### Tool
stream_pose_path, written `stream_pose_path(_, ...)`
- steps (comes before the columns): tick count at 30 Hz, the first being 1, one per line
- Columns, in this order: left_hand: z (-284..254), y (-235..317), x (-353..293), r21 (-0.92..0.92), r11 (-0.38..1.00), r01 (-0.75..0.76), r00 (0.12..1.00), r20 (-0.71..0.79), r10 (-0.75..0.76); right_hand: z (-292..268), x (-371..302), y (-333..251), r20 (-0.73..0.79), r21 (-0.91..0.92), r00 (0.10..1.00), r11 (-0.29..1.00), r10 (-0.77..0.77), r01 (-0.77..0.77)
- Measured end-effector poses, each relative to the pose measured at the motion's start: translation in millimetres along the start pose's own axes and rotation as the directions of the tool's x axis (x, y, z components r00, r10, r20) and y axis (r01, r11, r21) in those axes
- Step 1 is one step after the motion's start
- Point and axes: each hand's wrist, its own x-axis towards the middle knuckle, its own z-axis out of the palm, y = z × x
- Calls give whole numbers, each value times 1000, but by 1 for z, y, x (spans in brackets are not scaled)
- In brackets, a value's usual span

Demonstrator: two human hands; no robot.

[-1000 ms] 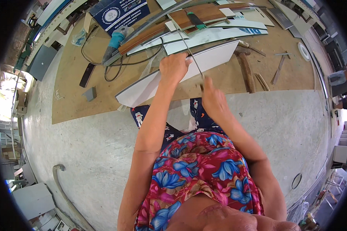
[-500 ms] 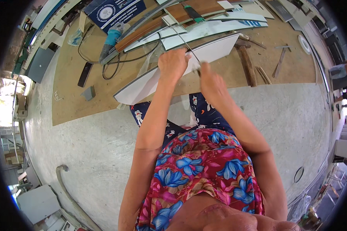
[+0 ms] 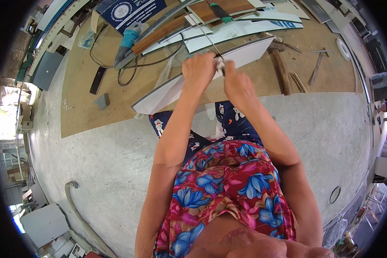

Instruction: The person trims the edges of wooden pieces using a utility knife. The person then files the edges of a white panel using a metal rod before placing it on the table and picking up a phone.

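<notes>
A long white board (image 3: 251, 51) with a dark upper edge stands on its side across my lap and the near table edge, slanting up to the right. My left hand (image 3: 198, 71) is closed over the board's upper edge near its middle. Just right of it, my right hand (image 3: 240, 86) is closed around the near end of a thin, straight metal rod-like tool (image 3: 207, 36). The tool reaches forward and left over the board's edge. Its exact kind is unclear, and my fingers hide its grip. A small whitish blur (image 3: 219, 64) shows between the hands.
On the brown tabletop (image 3: 84, 96) lie a teal power tool (image 3: 129, 41) with a black cord, a black phone-like slab (image 3: 98, 80), a grey block (image 3: 102, 102), a hammer (image 3: 279, 71) and a try square (image 3: 317, 66). Stacked strips (image 3: 241, 32) lie beyond the board, a green-handled tool (image 3: 220, 13) on them.
My right hand has moved slightly forward beside the left, pushing the rod-like tool's near end along. The whole scene has shifted slightly right in view. My left hand keeps its grip on the board.
</notes>
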Motion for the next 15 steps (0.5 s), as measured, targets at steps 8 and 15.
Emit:
stream_pose_path(8, -8, 9, -3, 11, 999, 31, 997, 67, -32, -6, 13, -6, -5, -22, 1000, 1000, -20, 20)
stream_pose_path(15, -3, 6, 0, 28, 1000, 13, 997, 71, -15, -14, -15, 1, 79, -54, 995, 997, 61, -56)
